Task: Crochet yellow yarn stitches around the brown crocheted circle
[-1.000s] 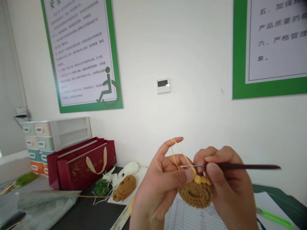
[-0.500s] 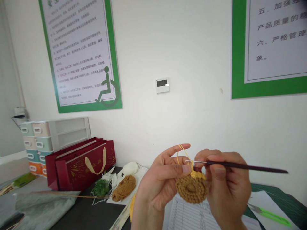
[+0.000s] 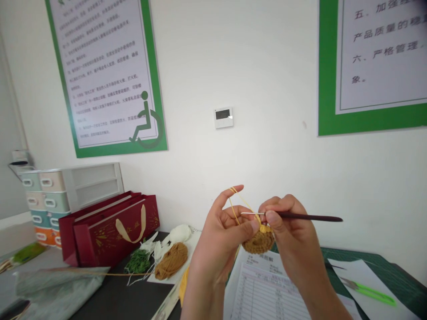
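Note:
Between my hands is a round brown crochet piece [image 3: 257, 243] with yellow stitches along its upper edge. My left hand [image 3: 223, 226] pinches that edge between thumb and fingers, its index finger raised with yellow yarn [image 3: 247, 205] looped over it. The strand runs down from the fingertip to the work. My right hand [image 3: 289, 229] grips a crochet hook [image 3: 305, 216] with a dark handle and a thin metal tip. That tip points left through a yellow loop at the top of the piece. The lower palm side of the left hand is partly hidden.
Printed sheets [image 3: 260, 289] lie under my hands. To the right, green-handled snips [image 3: 370, 293] rest on white paper over a green cutting mat [image 3: 358, 258]. At left are a brown yarn skein [image 3: 171, 261], green yarn [image 3: 137, 261], a red gift bag [image 3: 100, 235] and a drawer unit [image 3: 53, 202].
Both hands have moved up and slightly away with the crochet piece, which now tilts flatter. My left index finger stands higher, stretching the yarn. The hook has shifted left and sits more level.

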Available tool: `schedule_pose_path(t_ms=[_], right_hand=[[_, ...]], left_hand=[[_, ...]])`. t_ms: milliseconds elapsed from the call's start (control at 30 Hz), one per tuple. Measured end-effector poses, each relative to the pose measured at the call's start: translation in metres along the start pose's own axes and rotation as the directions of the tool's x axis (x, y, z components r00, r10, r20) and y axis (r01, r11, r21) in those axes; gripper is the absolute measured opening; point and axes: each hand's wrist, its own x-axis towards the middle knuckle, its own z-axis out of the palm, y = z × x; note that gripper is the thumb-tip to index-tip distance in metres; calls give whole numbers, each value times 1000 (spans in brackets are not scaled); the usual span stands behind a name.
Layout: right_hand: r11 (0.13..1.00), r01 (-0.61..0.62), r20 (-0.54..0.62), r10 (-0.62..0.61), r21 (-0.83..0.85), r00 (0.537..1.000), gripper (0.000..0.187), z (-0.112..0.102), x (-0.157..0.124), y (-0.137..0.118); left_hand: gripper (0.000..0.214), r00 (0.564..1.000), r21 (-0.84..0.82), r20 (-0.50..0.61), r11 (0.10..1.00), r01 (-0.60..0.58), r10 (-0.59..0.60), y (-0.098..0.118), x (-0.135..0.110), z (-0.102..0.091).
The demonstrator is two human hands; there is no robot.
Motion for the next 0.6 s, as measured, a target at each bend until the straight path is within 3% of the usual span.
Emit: schedule_pose_path(t_ms=[67,133,200,267,333,400,600], right_hand=[[968,180,26,-178,-174,984,10,-8,0,5],[907,322,32,-325,-272,945,26,-15,-3,10],[884,384,-4,-400,-268,916,36,-18,-7,15],[887,399,-61,-423,-231,904,31,-17,-11,18],[918,362,-117,-382,-163,917,15,-13,-13,19],[966,251,-150,-258,-66,954,6,-8,-12,16],[981,-65,-155,94,181,983,19,-1,-6,0]], left_hand=[[78,999,32,-48,999,-23,25,-3,1,1],[77,998,19,-63,1000,14,-13,-6,4,1],[73,994,-29,-20,994,104,-105,-8,6,0],[69,979,-64,45,978,200,-197,-9,8,-1],[66,964,-79,87,963,260,-253,-7,10,-3],[67,952,-87,115,951,296,-285,-6,11,-5],[66,931,-85,184,938,335,-316,0,13,-15]])
